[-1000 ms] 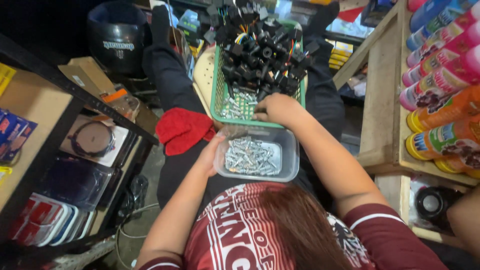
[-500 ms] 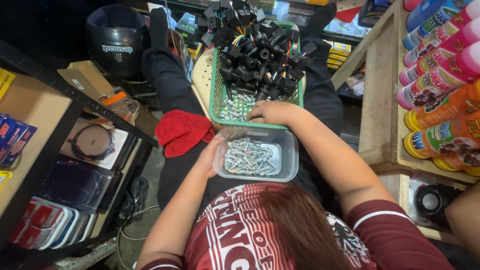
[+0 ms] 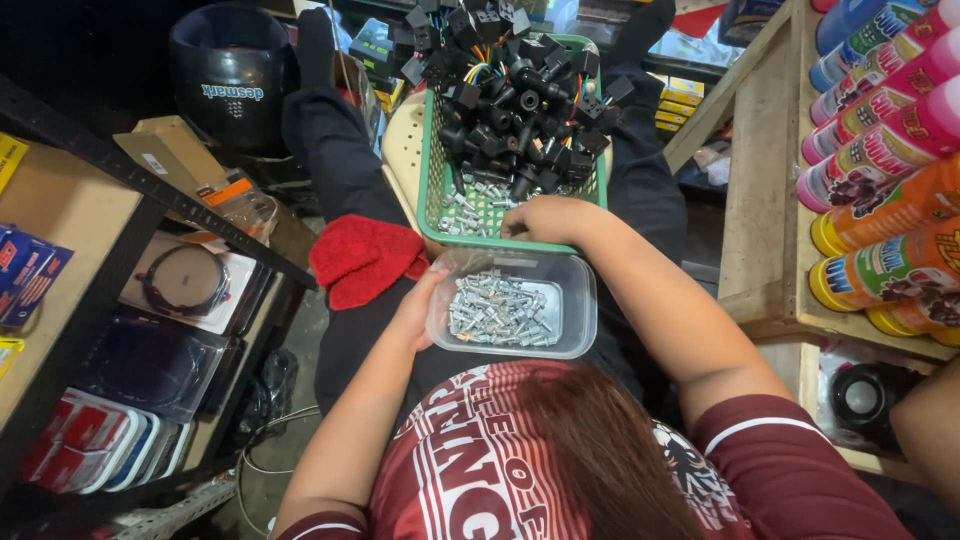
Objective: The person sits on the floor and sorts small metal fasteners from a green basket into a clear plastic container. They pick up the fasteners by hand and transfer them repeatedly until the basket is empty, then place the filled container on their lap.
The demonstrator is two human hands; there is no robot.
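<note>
We look down on a person who sits on the floor with both legs stretched out. A clear plastic tub (image 3: 515, 305) rests on the lap. It is full of small shiny metal bits (image 3: 500, 308).

The left hand (image 3: 418, 305) is at the left side of the tub. It is open and curved, and it cups the tub's wall, so it is touching the tub. We cannot see its fingertips well.

The right hand (image 3: 545, 220) is past the tub, in the near end of a green basket (image 3: 432, 190). The basket lies between the legs, just behind the tub. The hand's fingers are bent down onto more small metal bits (image 3: 470, 212) on the basket's floor. We cannot tell if the hand has pinched any of them.

The far part of the basket is piled high with black plugs (image 3: 510, 90) that have coloured wires. The pile comes up over the basket's rim.

A red woolly cloth (image 3: 362, 258) lies on the left leg, just beside the tub and the left hand.

On the left stands a dark shelf (image 3: 120, 180) with flat packs on it. A black helmet (image 3: 230, 75) sits on the floor near the left foot. On the right is a wooden rack (image 3: 760, 190) with spray cans (image 3: 880, 170) lying in rows, pink, orange and yellow.
</note>
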